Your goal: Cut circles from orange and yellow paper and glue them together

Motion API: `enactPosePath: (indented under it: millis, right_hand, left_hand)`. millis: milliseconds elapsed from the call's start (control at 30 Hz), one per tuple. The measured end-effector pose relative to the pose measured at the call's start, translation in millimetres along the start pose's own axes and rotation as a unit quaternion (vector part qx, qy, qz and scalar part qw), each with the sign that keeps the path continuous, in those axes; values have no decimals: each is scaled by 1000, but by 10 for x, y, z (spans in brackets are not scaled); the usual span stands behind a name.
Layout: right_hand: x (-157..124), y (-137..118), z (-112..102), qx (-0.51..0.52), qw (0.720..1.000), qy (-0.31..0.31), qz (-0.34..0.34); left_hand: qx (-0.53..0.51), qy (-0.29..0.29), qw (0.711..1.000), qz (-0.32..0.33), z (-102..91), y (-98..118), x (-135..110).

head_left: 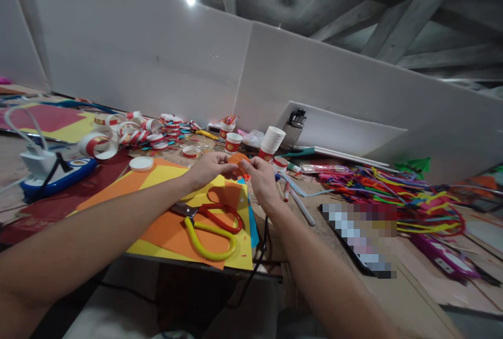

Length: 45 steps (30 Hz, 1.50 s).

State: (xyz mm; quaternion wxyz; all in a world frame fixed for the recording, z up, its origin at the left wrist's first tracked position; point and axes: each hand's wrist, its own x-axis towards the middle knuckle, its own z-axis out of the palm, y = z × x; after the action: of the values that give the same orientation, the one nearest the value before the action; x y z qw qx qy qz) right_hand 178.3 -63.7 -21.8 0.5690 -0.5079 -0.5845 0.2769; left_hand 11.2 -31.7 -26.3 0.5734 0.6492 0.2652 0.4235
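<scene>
The small orange paper piece [238,159] is up off the table, pinched between the thumbs and fingers of the left hand [214,166] and the right hand [257,174], above the far end of the yellow paper [245,234]. It looks separate from the orange sheets [165,231] below, so its cutting seems done; whether it is folded or finished is too small to tell. The scissors [191,212] lie on the sheets, in neither hand, handles spread. Plenty of orange and yellow paper remains, and red-and-white rings [100,145] are heaped at the far left, probably cut from cups like those in the stack [271,141]; how much work is left cannot be told. Both forearms reach forward and converge, the left slanting across the paper, the right beside it, with the hands nearly meeting and the fingers bent inward
</scene>
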Motion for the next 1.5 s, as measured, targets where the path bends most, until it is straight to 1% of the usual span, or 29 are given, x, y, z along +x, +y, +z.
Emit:
enactPosePath:
  millis: [167,267,333,400,433,500,567,600,667,733,767,833,867,933,1000,1033,1100,1233,1300,1367,1433,1467,1500]
  right_hand:
    - [44,76,37,69,996,-59,6]
    - [56,100,62,81,993,-85,11]
    - [45,100,64,65,995,-76,10]
    - [23,94,52,35,998,-50,-3]
    - [10,90,42,11,999,-33,-19]
    - [-15,81,23,-59,995,-4,-83]
    - [-35,68,9,-146,976,-3,-163]
    - [-41,59,5,-183,963,-16,-198]
    - [-47,38,2,-229,940,-49,-248]
    - [-45,16,0,-238,930,-67,-272]
    - [-41,9,-2,-232,930,-67,-276]
    - [-27,10,-6,-204,944,-55,-254]
    - [-20,18,-7,-179,957,-47,-225]
    - [-8,46,0,-119,981,-43,-146]
    - [-5,72,14,-77,992,-50,-83]
    - [-8,79,23,-66,994,-53,-68]
    - [-16,77,38,-50,996,-51,-59]
    - [-1,59,42,1,999,-38,-36]
    - [21,61,32,23,999,-26,-25]
    - [37,63,17,28,999,-19,-37]
    - [37,51,-1,13,996,-27,-81]
    - [31,39,-10,-2,993,-32,-111]
    - [23,24,-18,-21,989,-35,-141]
  left_hand:
    - [25,38,998,-36,0,60,-4]
    - [38,55,997,-44,-4,63,0]
    - [31,57,996,-55,-7,54,3]
    - [-2,54,995,-83,-13,46,5]
    - [-27,49,993,-109,-18,43,7]
    - [-82,24,981,-176,-34,40,13]
    - [-133,-3,966,-222,-54,32,27]
    - [-153,-8,963,-221,-64,25,38]
    - [-178,11,968,-177,-86,4,63]
    - [-186,47,974,-124,-110,-18,91]
    - [-185,64,975,-105,-122,-27,104]
    - [-177,98,976,-83,-142,-40,125]
    - [-170,114,976,-76,-148,-42,132]
    - [-157,134,976,-64,-147,-44,138]
    - [-155,132,978,-47,-130,-45,131]
    - [-155,128,979,-37,-118,-46,123]
    - [-152,119,981,-22,-95,-49,105]
    - [-143,92,985,-11,-80,-33,74]
    - [-160,72,984,-43,-89,-4,64]
    - [-178,45,976,-119,-102,33,55]
    - [-190,11,963,-189,-115,64,47]
    - [-194,-5,960,-203,-121,73,46]
    - [-200,-15,959,-199,-128,77,49]
